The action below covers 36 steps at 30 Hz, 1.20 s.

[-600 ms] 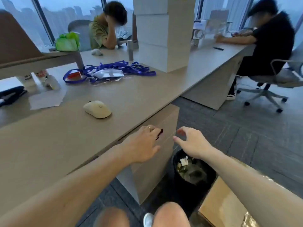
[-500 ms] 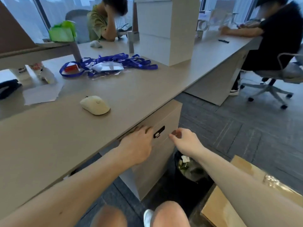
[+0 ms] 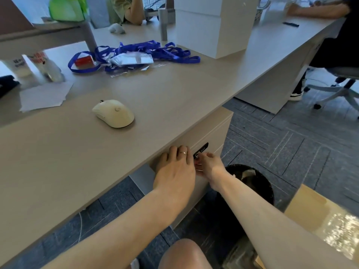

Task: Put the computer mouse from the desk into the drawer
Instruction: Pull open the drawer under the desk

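both forearms are bare up to where they leave the view, no sleeves, no watch or bracelet on either wrist. the left hand wears a thin, plain, pale metal ring on one finger. the right hand shows no rings on the visible part. a bare knee shows at the bottom edge, with a bit of white footwear just beside it.

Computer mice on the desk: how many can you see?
1. The cream computer mouse sits on the desk near its front edge, above the drawer. Others may hide behind the white boxes.
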Each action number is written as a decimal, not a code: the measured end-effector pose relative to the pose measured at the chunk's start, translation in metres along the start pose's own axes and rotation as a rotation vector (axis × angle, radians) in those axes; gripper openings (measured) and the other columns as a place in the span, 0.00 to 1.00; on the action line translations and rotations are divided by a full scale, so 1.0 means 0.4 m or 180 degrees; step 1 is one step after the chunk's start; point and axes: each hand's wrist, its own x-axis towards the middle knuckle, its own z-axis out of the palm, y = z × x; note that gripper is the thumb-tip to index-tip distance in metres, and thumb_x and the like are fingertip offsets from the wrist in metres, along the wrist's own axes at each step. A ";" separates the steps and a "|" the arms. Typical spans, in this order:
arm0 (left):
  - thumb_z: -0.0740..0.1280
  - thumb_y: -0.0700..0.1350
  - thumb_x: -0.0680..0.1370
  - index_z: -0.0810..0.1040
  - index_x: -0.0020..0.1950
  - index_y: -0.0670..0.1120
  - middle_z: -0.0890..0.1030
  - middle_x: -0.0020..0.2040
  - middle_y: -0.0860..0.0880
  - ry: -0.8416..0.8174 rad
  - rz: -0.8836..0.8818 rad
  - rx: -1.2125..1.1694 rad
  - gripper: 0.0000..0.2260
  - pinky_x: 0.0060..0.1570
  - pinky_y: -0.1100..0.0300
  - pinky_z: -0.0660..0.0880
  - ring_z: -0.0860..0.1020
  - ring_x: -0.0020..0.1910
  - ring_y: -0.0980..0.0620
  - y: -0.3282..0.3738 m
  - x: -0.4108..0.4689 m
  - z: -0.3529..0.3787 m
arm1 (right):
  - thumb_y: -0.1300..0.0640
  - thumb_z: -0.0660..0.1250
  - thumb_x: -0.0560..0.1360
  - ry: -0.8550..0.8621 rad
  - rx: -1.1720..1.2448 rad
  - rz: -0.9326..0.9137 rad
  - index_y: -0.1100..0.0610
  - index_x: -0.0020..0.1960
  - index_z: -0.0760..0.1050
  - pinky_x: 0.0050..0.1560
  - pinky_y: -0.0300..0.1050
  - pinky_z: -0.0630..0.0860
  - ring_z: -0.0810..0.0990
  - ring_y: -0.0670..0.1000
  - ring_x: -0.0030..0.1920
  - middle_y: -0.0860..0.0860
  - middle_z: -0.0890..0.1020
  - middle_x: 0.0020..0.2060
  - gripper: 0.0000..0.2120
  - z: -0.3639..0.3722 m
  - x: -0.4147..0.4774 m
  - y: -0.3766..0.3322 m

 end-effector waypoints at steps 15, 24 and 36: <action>0.59 0.49 0.81 0.57 0.77 0.41 0.67 0.72 0.42 0.0127 0.0020 -0.0264 0.27 0.59 0.48 0.71 0.67 0.67 0.41 -0.016 -0.001 -0.007 | 0.60 0.58 0.83 0.0315 0.0247 -0.0166 0.59 0.54 0.77 0.49 0.60 0.85 0.79 0.53 0.47 0.58 0.78 0.44 0.08 -0.119 -0.101 0.056; 0.51 0.71 0.76 0.53 0.80 0.41 0.63 0.76 0.41 -0.0120 -0.0087 -0.0329 0.43 0.63 0.44 0.68 0.62 0.72 0.40 0.010 -0.020 -0.016 | 0.60 0.56 0.84 0.0603 0.0022 -0.0214 0.64 0.57 0.77 0.38 0.50 0.85 0.80 0.56 0.44 0.60 0.77 0.42 0.13 -0.307 -0.242 0.119; 0.58 0.77 0.68 0.51 0.80 0.41 0.60 0.78 0.41 -0.0276 -0.0136 -0.0448 0.53 0.66 0.43 0.64 0.61 0.72 0.40 0.018 -0.037 -0.020 | 0.60 0.56 0.84 0.0827 -0.0056 -0.0226 0.64 0.48 0.74 0.48 0.62 0.84 0.77 0.54 0.41 0.57 0.75 0.38 0.11 -0.380 -0.318 0.142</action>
